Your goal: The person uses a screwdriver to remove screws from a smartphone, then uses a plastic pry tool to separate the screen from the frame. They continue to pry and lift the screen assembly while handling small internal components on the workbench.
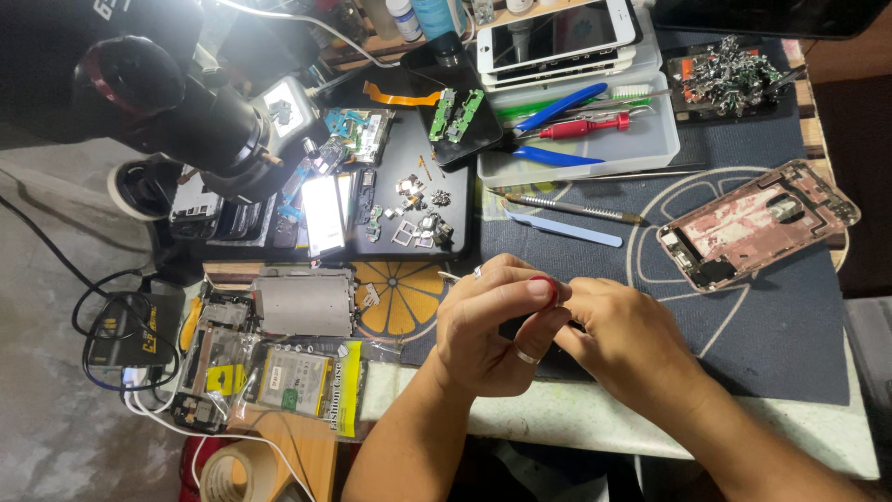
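My left hand (492, 330) and my right hand (627, 344) meet over the dark work mat (771, 316), fingertips together. Between them is a small red ring-shaped roll, likely tape (548, 286), pinched by my left thumb and finger; my right fingertips touch it from the right. A ring sits on a left finger. An opened pink phone housing (757, 223) lies on the mat to the upper right of my hands.
A microscope (177, 107) stands at upper left above a black tray of small parts (409, 200). A clear tray (581, 139) holds blue and red tools, with white phone screens (557, 37) behind. A metal spudger (567, 206), blue tweezers (562, 228), packaged parts (297, 376).
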